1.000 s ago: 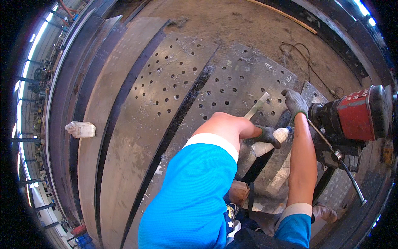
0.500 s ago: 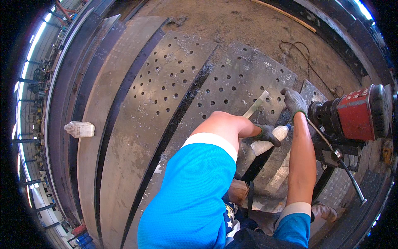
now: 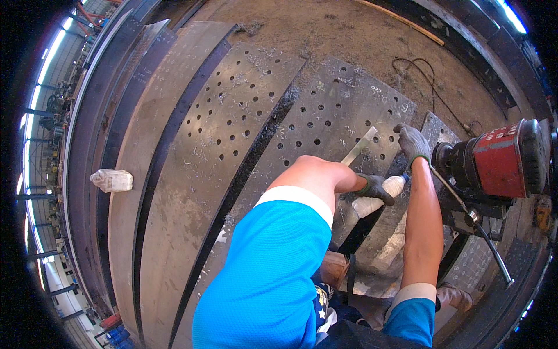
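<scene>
White bottle gripped in the left hand, tilted, blue cap toward the right forearm, left of the red drill and close to the dark gap between steel plates. Left hand wrapped round the bottle's middle, gloved fingers closed on it. Right hand, also gloved, bent beside the drill's black lower body, fingers curled; impossible to tell from this view whether pinching anything.

Chief worry: glove fabric caught in the drill's cutting end, if turning; that part not visible. Next: bottle slipping from a possibly oily glove and dropping into the gap. Also possible: too hard a squeeze, causing a spill and slick footing near the boot. Metal shavings likely sharp enough to scratch bare skin. Pale flat bar near the left forearm, easily knocked by a sideways swing.

Tight on the right: drill body, plus silver lever jutting toward the lower right, its rod close to the right forearm. Roomier leftward, across the perforated plate, though broken by long edges and dark gaps before the pale jug. Ahead, brown ground past the plate ends, with a looped cable.
</scene>
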Tool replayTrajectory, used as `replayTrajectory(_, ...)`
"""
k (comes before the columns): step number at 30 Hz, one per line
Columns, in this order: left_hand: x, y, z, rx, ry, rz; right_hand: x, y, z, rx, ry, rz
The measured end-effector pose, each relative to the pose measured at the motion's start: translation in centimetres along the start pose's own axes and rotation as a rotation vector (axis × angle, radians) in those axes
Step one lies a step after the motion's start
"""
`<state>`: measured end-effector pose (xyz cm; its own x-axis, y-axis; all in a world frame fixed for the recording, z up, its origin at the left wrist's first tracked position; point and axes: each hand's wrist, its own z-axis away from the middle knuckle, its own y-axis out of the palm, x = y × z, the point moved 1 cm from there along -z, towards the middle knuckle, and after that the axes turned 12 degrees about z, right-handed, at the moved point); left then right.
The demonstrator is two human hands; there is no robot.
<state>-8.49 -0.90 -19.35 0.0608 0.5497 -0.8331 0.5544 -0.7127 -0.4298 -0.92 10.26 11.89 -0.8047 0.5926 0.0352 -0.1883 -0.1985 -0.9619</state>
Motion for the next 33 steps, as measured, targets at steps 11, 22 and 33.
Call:
replayTrajectory(11,-2.6,-5.8,-0.6,0.273,-0.279,0.095,-0.1,0.5,-0.1,0.012,-0.066,0.105)
replayTrajectory(22,-5.2,-19.9,-2.3,0.74,-0.654,0.399,1.7,-0.3,0.7,0.041,0.124,-0.078)
replayTrajectory(33,-7.8,-21.9,-3.1,0.891,-0.747,0.425,2.3,-2.0,1.4,0.086,0.109,-0.109)
